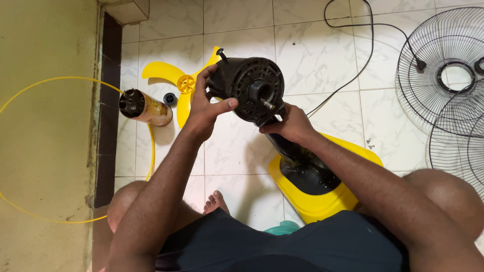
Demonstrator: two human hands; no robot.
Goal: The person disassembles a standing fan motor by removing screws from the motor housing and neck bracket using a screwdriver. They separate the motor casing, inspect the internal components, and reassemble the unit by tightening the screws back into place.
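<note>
Floor tiles (322, 55), pale and marbled, carry a dismantled fan: two wire fan guards (443, 75) at the right edge, a yellow base (322, 204) between the person's knees, a yellow blade (171, 75) lying flat to the left. Black motor housing (252, 88) is held above the floor, its slotted round face and short shaft (268, 105) turned toward the camera. Left hand (204, 108) wraps the housing's left side, thumb pressed across the lower face. Right hand (290, 126) closes around the neck just below the housing. Steady work here probably depends on a firm right-hand grip on the neck while the left hand steadies the housing. A cylindrical can (146, 107) lies beside the blade; small screws (370, 143) rest near the guards.
</note>
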